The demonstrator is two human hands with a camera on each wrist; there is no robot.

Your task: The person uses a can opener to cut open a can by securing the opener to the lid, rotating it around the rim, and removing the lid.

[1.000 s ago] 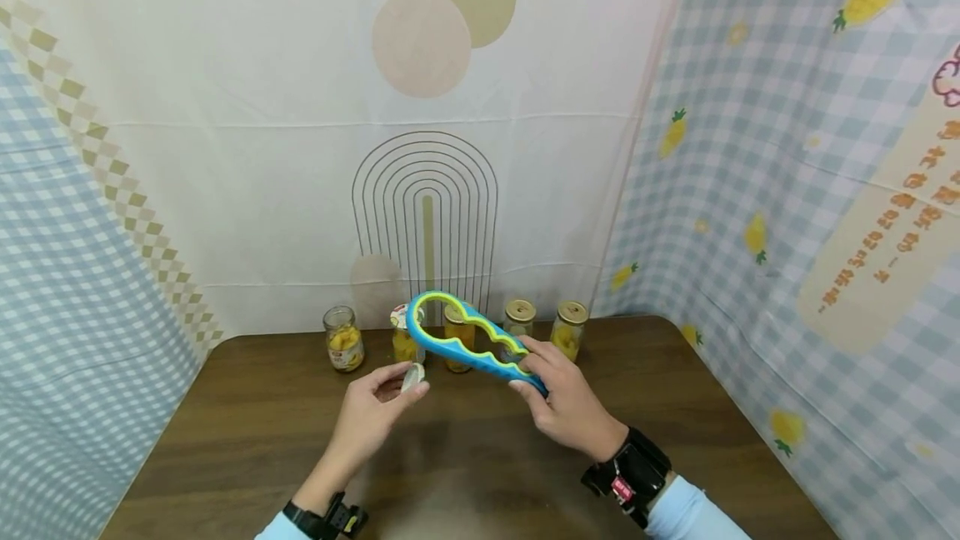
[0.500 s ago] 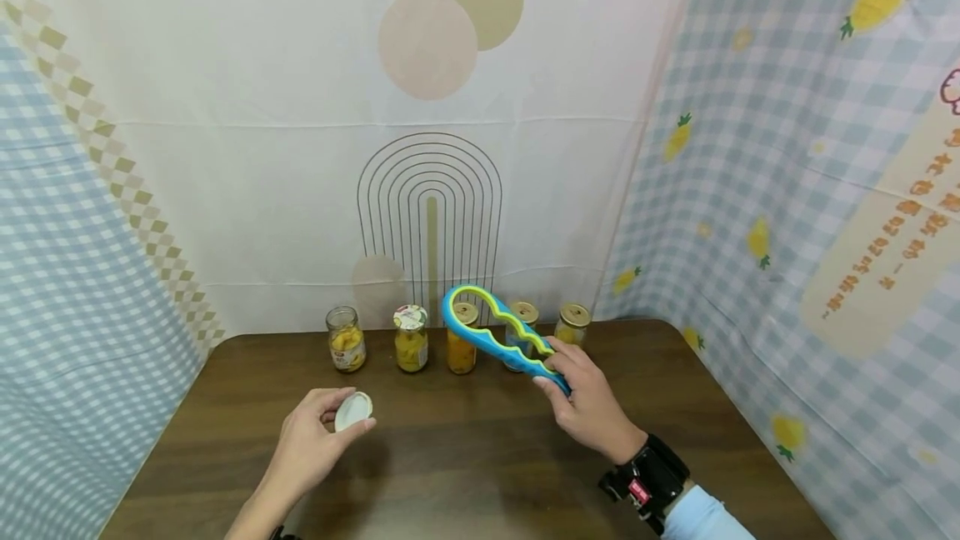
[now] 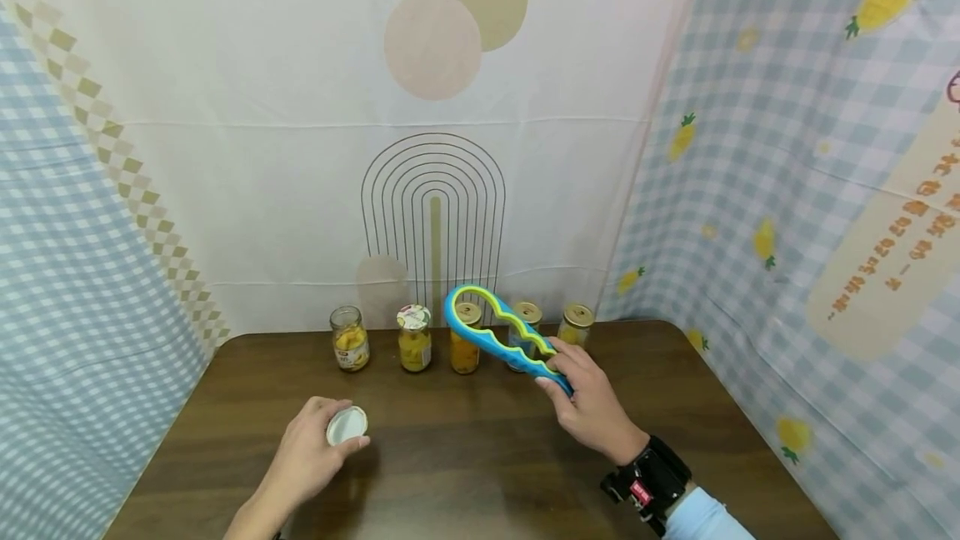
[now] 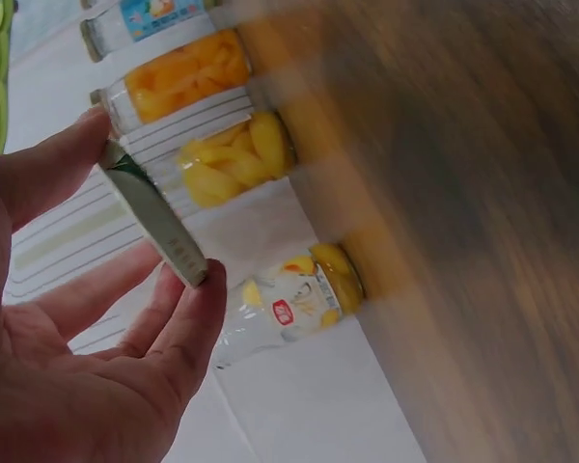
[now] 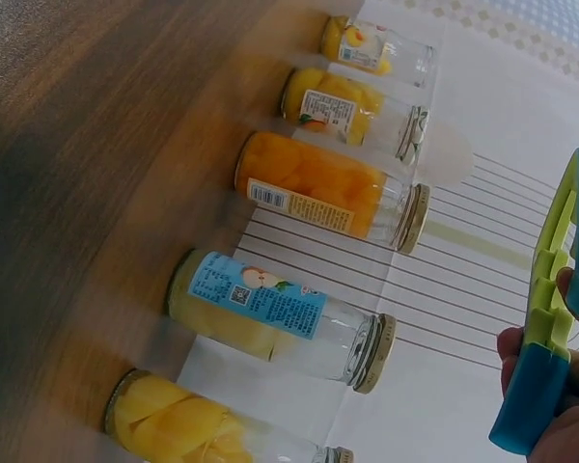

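1. Left hand [image 3: 311, 452]: low over the near-left part of the wooden table [image 3: 480, 457]; thumb and fingers [image 4: 188, 323] curled round the edge of a white jar lid [image 3: 347, 425], pinching it. The head view shows the lid's pale round face turned upward; the left wrist view shows it edge-on between thumb tip and fingertips.
2. Right hand [image 3: 592, 407]: raised above the table to the right of centre; fingers wrapped round the narrow end of a blue and green jar opener [image 3: 498, 332], gripping it.
3. Jar opener: long, with wavy openings that widen toward a large loop at the far end. It slants up and to the left, its loop in front of the third jar from the left.
4. Jars: five glass jars of yellow fruit stand in a row along the back edge of the table, against the backdrop.
   - Lidless jar [image 3: 349, 338], far left, its rim bare.
   - Jar with a white printed lid [image 3: 414, 338], second from the left.
   - Jar with orange fruit [image 3: 465, 340] and a gold lid, centre.
   - Jar with a blue label [image 3: 522, 332] and a gold lid, partly behind the opener.
   - Rightmost jar [image 3: 574, 325], gold lid, just beyond the right hand.
5. Backdrop: a pale cloth with an arch print [image 3: 433, 215] behind the jars; checked cloths with a pineapple print [image 3: 787, 190] at the right.
6. Wrist: a black strap [image 3: 645, 477] on the right wrist.
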